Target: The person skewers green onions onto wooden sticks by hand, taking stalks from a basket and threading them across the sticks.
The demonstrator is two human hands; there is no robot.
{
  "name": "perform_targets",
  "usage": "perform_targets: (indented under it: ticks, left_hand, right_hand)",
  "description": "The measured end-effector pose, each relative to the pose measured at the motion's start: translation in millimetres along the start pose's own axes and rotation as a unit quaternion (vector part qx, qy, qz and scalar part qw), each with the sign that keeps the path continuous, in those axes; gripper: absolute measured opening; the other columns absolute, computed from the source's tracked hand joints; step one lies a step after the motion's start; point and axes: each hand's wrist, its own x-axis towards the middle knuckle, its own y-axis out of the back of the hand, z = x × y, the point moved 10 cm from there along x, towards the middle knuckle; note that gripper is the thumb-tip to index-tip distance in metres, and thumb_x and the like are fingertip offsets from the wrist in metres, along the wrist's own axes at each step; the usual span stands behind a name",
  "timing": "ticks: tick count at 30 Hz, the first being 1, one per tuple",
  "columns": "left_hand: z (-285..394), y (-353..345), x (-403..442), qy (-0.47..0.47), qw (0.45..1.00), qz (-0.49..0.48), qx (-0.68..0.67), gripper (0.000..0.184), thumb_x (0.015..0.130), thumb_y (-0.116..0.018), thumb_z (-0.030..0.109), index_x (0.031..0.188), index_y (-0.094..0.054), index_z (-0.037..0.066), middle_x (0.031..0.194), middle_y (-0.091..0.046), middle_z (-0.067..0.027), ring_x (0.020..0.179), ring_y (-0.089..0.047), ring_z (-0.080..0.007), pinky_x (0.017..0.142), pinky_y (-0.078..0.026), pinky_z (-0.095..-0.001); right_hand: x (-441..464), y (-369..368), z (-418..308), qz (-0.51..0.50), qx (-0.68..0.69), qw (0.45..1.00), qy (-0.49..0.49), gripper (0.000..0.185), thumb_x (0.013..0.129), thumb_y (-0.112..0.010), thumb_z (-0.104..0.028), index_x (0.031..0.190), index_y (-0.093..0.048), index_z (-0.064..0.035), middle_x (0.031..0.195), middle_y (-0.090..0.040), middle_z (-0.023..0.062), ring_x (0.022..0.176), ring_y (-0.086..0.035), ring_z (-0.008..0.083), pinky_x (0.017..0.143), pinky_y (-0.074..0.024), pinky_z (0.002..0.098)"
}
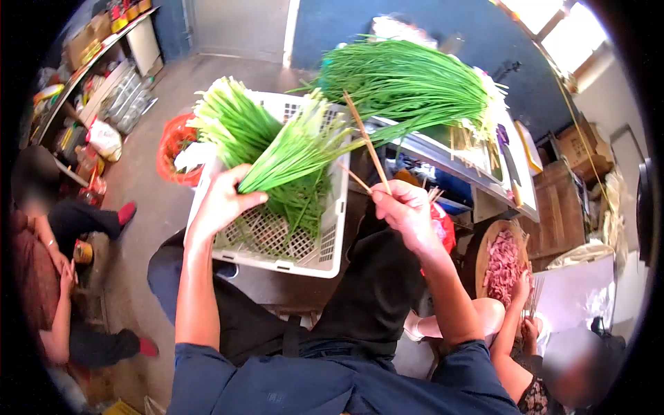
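Note:
My left hand [225,202] is closed round a bundle of green chives [294,149], held over a white plastic basket [334,238]. More chives [232,121] lie in the basket, their pale ends toward the back left. My right hand [402,209] pinches thin brown sticks [366,135] that slant up and to the left, one of them close to the held bundle's tips. A large heap of long chives [408,79] rests on the table to the right of the basket.
The table [449,162] carries a knife [510,166]. A red mesh basket [173,149] stands on the left. At the lower right, another person's hands [523,294] are beside a round tray of pinkish pieces [505,266]. Someone [41,277] sits at the left.

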Motion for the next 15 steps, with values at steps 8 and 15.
perform_targets:
  ticks: [8, 15]
  left_hand:
    - [-36, 18, -3, 0.036, 0.996, 0.072, -0.043, 0.053, 0.074, -0.068, -0.01, 0.125, -0.057, 0.001, 0.093, -0.062, -0.0004, 0.085, -0.053, -0.0095, 0.08, -0.045, -0.0253]
    - [-69, 44, -2, 0.072, 0.977, 0.176, -0.097, 0.052, 0.08, -0.064, -0.007, 0.13, -0.054, 0.002, 0.084, -0.061, -0.002, 0.072, -0.054, -0.0078, 0.066, -0.046, -0.0238]
  right_hand:
    - [23, 2, -88, 0.004, -0.071, 0.992, 0.108, 0.008, 0.09, -0.064, -0.006, 0.091, -0.07, -0.001, 0.07, -0.062, -0.001, 0.062, -0.055, 0.0051, 0.056, -0.0422, 0.0207]
    - [75, 100, -175, 0.166, 0.003, 0.968, 0.189, 0.006, 0.091, -0.064, -0.01, 0.089, -0.069, -0.0072, 0.062, -0.061, -0.001, 0.044, -0.042, 0.0025, 0.037, -0.0252, 0.0181]
